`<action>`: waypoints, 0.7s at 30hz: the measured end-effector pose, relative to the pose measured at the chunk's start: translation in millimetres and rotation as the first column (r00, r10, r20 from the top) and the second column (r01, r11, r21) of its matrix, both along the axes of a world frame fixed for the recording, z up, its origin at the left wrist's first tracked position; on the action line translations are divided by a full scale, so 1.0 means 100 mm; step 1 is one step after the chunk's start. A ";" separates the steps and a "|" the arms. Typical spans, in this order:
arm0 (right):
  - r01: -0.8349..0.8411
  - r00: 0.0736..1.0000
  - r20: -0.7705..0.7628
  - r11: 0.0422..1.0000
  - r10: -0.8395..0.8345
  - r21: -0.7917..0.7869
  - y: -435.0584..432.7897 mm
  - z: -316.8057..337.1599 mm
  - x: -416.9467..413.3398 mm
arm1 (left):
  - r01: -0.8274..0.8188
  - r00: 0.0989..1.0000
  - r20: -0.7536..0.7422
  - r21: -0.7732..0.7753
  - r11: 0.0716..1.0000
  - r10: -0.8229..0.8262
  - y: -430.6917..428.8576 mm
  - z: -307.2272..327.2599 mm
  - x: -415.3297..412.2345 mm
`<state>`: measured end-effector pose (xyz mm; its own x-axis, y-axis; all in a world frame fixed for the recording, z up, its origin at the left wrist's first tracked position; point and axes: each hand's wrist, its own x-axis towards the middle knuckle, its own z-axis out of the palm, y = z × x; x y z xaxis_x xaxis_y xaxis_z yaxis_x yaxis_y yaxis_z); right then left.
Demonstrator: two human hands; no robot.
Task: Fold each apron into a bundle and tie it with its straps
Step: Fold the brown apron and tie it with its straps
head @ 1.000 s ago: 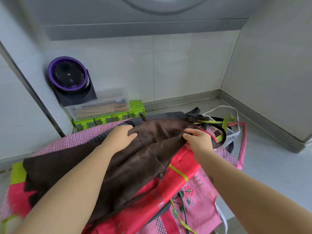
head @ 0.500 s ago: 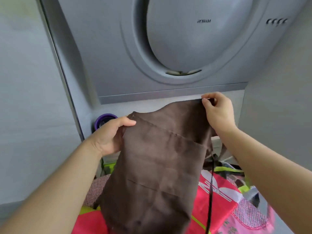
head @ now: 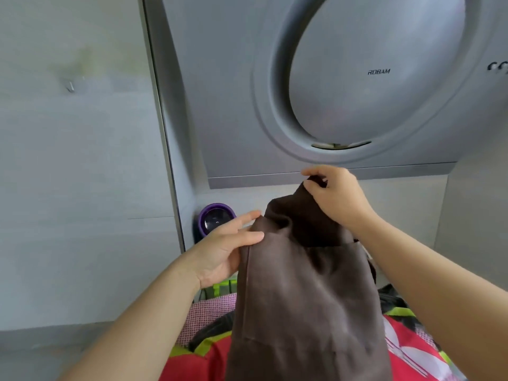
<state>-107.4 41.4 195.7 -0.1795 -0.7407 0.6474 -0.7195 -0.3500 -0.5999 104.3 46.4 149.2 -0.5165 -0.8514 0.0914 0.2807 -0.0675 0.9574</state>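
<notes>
A brown apron (head: 308,298) hangs in the air in front of me, lifted off the pile. My right hand (head: 335,199) pinches its top edge high up, just below the hood. My left hand (head: 228,248) holds the apron's left edge lower down, thumb on the front of the cloth and fingers stretched behind it. The top edge sags between the two hands. Below lies a pile of other aprons: a red one (head: 192,367) with lime green trim and a pink checked one (head: 209,312). The brown apron's straps are not visible.
A grey range hood (head: 357,92) with a big round panel fills the upper view, close above my right hand. A purple-rimmed round device (head: 215,218) stands against the back wall. A lime green holder (head: 220,287) peeks out below my left hand. Grey walls enclose both sides.
The brown apron went from lying on the pile to being held up. Since half a second ago my hands have come closer together, so the top edge now sags and bunches.
</notes>
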 end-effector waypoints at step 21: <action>0.371 0.812 -0.513 0.925 -0.277 0.088 -0.09 0.08 -0.50 | -0.432 0.465 0.065 -0.854 0.291 0.883 -0.18 0.35 0.40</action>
<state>-157.2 31.9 203.3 -0.1288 -0.8047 0.5795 -0.9843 0.0325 -0.1737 144.3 28.2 184.2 0.0572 -0.6698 0.7404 -0.5802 0.5812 0.5706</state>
